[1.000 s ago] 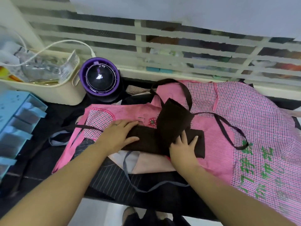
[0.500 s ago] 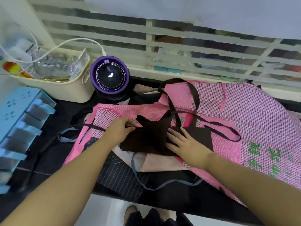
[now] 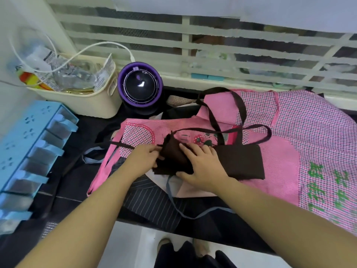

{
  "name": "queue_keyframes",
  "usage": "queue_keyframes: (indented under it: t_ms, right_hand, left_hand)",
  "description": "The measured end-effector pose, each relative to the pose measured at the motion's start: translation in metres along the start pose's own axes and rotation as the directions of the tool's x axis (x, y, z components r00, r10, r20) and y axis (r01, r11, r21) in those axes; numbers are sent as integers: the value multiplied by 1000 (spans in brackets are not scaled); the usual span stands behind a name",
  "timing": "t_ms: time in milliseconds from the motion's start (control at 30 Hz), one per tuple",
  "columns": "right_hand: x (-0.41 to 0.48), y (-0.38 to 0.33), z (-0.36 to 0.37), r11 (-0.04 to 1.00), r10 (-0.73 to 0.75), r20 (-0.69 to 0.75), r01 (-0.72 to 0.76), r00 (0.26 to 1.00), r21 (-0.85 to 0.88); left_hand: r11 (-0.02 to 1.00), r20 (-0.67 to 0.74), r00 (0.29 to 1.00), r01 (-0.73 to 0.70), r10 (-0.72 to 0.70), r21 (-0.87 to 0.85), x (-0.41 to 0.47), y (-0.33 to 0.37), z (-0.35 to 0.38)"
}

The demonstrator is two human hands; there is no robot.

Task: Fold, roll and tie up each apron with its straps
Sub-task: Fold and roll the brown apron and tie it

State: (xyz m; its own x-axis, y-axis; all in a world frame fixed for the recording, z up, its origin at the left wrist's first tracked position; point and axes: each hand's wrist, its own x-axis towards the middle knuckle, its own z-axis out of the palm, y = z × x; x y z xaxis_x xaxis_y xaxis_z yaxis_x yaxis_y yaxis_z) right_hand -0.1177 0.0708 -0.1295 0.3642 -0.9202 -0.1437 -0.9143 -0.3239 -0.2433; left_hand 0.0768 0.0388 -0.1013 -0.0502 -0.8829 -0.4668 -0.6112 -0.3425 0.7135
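A dark brown apron lies folded into a strip on top of pink aprons. Its left end is bunched and turned up into a partial roll. My left hand grips that left end from the left. My right hand presses on the roll from the right, fingers over the brown cloth. The brown straps loop loosely over the pink cloth behind my hands. One thin brown strap trails off to the left.
A striped dark apron and a blue-grey strap lie near the front edge of the black counter. A purple round appliance, a cream basket and a blue drawer rack stand at left. A barred window runs behind.
The folded flap has been laid flat into a strip. My right hand moved left onto the apron's left end, and both hands have started turning that end up into a roll.
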Motion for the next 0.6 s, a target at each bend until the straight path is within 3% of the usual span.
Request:
queue_keyframes:
  t_ms: [67, 133, 333, 433, 533, 600]
  right_hand:
    - [4, 0, 3, 999, -39, 27, 39, 999, -1]
    - [4, 1, 6, 995, -92, 15, 93, 996, -27]
    - [-4, -1, 10, 973, -174, 17, 174, 985, -148]
    - [-4, -3, 13, 958, -197, 93, 211, 976, -192]
    - [-4, -4, 10, 962, -207, 188, 235, 960, -138]
    - [-7, 2, 5, 971, -168, 158, 191, 973, -143]
  left_hand:
    - [895, 136, 969, 245, -208, -374, -8, 9, -1]
    - [830, 201, 949, 312, -244, -463, -8, 11, 1]
    - [932, -7, 977, 199, -212, -303, -1, 0, 23]
    - [964, -72, 984, 144, -164, -224, -2, -7, 26]
    - [982, -186, 977, 74, -106, -174, -2, -14, 30]
    - [988, -244, 966, 49, -83, -143, -1, -17, 34]
